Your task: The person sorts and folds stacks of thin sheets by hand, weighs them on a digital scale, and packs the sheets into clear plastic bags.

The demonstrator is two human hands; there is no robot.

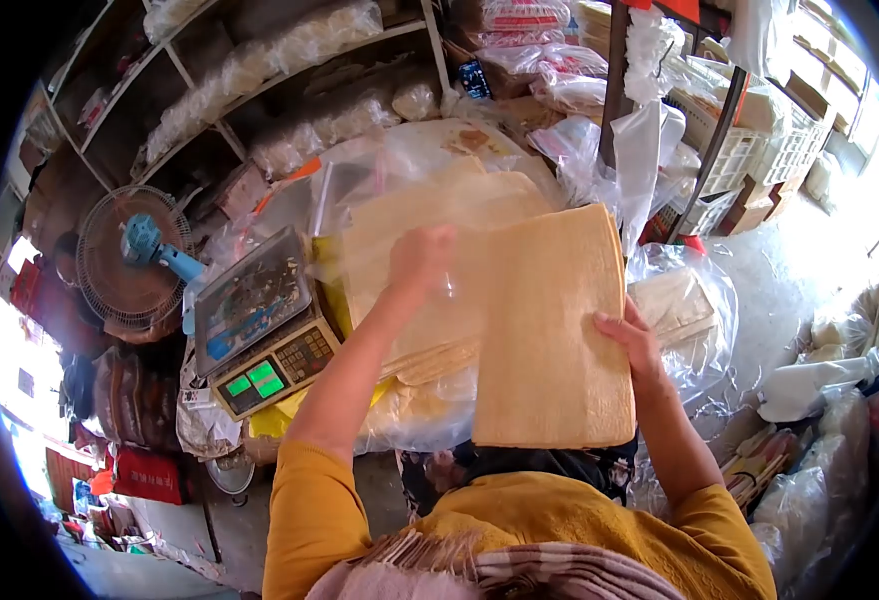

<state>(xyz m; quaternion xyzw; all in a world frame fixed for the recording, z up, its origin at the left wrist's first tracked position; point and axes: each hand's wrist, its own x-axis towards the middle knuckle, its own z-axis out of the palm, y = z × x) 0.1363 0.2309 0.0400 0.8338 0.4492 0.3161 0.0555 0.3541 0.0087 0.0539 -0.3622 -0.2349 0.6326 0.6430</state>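
A stack of tan rectangular sheets [554, 330] is held up in front of the body by my right hand [631, 345], whose thumb lies on the front face and whose fingers go behind the right edge. More tan sheets [379, 225] lie on the table to the left. Over these sheets is my left hand [422, 262], with its fingers curled and blurred by motion; whether it pinches a sheet cannot be made out. Left of the sheets stands a digital scale [274, 368] with green displays and a stained tray.
A fan [134, 250] stands at the left. Shelves [334, 65] with bagged goods line the back. White crates [724, 155] stand at the back right. A clear bag with sheets [674, 305] is beside my right hand, and plastic bags [804, 500] lie at the lower right.
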